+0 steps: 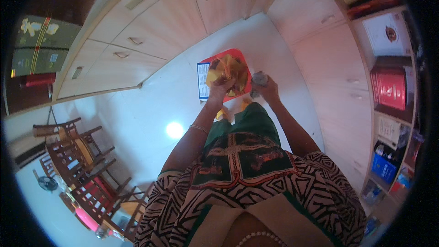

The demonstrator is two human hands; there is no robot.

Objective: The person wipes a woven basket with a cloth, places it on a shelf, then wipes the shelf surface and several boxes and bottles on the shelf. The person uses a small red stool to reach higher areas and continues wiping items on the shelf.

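Observation:
My left hand (pixel 223 86) grips the near side of a rounded yellow-and-dark object (pixel 236 68) that has an orange-red upright part. What exactly this object is stays unclear. Below it shows a red surface (pixel 244 56) with rounded corners, perhaps a tray or stool top. Along that surface's left side lies a flat white printed item with a blue border (pixel 203 81). To the right, my right hand (pixel 269 88) clutches a bunched grey cloth (pixel 259 79), which is a little blurred and close to the red edge.
Pale wooden cabinets with handles (pixel 151 37) run along the far left, and more cabinet doors (pixel 332 65) rise on the right. Shelves (pixel 394 116) at far right hold boxes. Wooden chairs (pixel 73 154) stand at lower left. Yellow footwear (pixel 221 114) shows on the white floor (pixel 144 116).

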